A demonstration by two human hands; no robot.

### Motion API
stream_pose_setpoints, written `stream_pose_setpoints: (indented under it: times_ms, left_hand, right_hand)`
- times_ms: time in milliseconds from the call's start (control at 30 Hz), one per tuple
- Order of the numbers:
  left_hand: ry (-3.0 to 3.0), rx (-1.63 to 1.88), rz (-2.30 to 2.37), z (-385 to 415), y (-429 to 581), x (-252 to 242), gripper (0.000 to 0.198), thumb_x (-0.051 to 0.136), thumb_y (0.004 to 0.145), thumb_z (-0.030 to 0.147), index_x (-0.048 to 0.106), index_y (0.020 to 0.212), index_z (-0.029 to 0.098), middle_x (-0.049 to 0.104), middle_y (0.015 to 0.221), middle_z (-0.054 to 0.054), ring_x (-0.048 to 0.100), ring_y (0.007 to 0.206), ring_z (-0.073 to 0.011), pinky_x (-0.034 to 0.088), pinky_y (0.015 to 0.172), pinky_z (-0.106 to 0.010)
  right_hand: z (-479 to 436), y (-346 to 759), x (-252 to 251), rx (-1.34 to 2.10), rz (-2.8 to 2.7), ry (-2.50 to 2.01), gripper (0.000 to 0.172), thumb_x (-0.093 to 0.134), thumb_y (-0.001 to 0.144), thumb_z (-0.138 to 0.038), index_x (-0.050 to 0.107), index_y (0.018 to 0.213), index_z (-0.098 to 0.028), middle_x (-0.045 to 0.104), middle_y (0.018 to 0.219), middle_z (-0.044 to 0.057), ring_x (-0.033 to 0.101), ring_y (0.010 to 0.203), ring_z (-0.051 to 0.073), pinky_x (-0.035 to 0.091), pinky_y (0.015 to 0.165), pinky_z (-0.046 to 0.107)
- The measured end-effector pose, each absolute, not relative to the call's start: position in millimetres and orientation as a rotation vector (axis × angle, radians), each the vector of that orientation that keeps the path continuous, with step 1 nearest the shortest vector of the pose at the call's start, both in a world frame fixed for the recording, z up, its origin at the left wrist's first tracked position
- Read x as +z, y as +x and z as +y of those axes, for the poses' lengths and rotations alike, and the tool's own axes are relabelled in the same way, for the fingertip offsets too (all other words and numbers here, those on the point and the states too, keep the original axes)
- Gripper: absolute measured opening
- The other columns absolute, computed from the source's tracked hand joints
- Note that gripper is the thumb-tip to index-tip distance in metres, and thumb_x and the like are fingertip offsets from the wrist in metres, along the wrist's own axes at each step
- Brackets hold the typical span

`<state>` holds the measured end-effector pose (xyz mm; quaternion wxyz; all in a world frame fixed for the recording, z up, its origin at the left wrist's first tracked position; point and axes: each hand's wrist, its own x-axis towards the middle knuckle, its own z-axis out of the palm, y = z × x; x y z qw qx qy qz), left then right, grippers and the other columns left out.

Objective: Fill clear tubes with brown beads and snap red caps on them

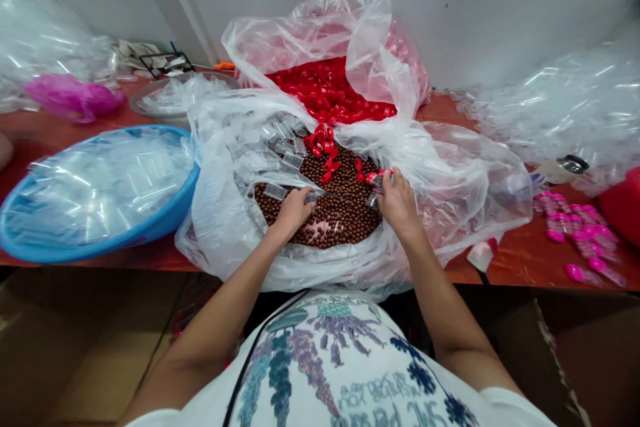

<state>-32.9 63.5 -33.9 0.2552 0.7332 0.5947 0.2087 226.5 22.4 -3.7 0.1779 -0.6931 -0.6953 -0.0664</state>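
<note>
A clear plastic bag [450, 180] lies open on the red table, full of small brown beads [335, 213]. Several small clear packets [283, 143] and a few red pieces [326, 147] lie on the beads. My left hand [293, 210] rests on the beads with its fingers curled round a small clear packet [314, 197]. My right hand [397, 200] is closed on another small clear packet [379, 180] with a red piece in it. Behind, a second clear bag holds a heap of red pieces [325, 90].
A blue basin [165, 217] full of clear packets stands at the left. Pink pieces [575, 233] lie scattered on the table at the right. A pink bag [75, 97] lies at the far left, crumpled clear plastic [575, 107] at the right. The table edge [525, 280] runs just before me.
</note>
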Motion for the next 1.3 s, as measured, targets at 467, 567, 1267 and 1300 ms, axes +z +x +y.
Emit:
stream_pose_setpoints:
  times_ms: [467, 567, 1267, 1300]
  left_hand:
    - [1.293, 0.607, 1.54, 48.6, -25.7, -44.7, 0.028, 0.063, 0.071, 0.019, 0.06, 0.098, 0.014, 0.064, 0.073, -0.003, 0.06, 0.055, -0.0133, 0.048, 0.054, -0.024]
    - [1.492, 0.561, 1.562, 49.2, -12.8, -41.1, 0.02, 0.067, 0.065, 0.02, 0.064, 0.084, 0.016, 0.063, 0.07, -0.002, 0.059, 0.061, -0.0151, 0.047, 0.058, -0.024]
    - [0.765, 0.584, 1.034, 46.1, -10.0, -43.7, 0.027, 0.076, 0.059, 0.014, 0.06, 0.08, 0.012, 0.062, 0.072, -0.003, 0.062, 0.064, -0.0139, 0.056, 0.057, -0.027]
    - [0.739, 0.587, 1.026, 44.7, -11.0, -42.2, 0.026, 0.076, 0.061, 0.013, 0.06, 0.082, 0.012, 0.062, 0.072, -0.003, 0.062, 0.063, -0.0136, 0.056, 0.057, -0.027]
  right_hand:
    - [42.2, 189.7, -24.1, 0.14, -2.091, -1.619, 0.043, 0.037, 0.082, -0.002, 0.062, 0.114, -0.016, 0.057, 0.113, 0.013, 0.051, 0.105, 0.023, 0.042, 0.092, 0.037]
    - [45.2, 197.2, -25.7, 0.176, -2.043, -1.569, 0.046, 0.035, 0.08, 0.0, 0.063, 0.113, -0.016, 0.058, 0.112, 0.012, 0.052, 0.107, 0.022, 0.044, 0.093, 0.036]
    - [49.8, 210.6, -22.1, 0.34, -1.823, -1.411, 0.042, 0.035, 0.081, -0.004, 0.065, 0.107, -0.019, 0.06, 0.11, 0.008, 0.055, 0.106, 0.017, 0.043, 0.097, 0.033]
    - [53.8, 210.1, -22.3, 0.339, -1.825, -1.418, 0.041, 0.035, 0.082, -0.005, 0.065, 0.107, -0.019, 0.06, 0.108, 0.008, 0.056, 0.104, 0.017, 0.044, 0.095, 0.032]
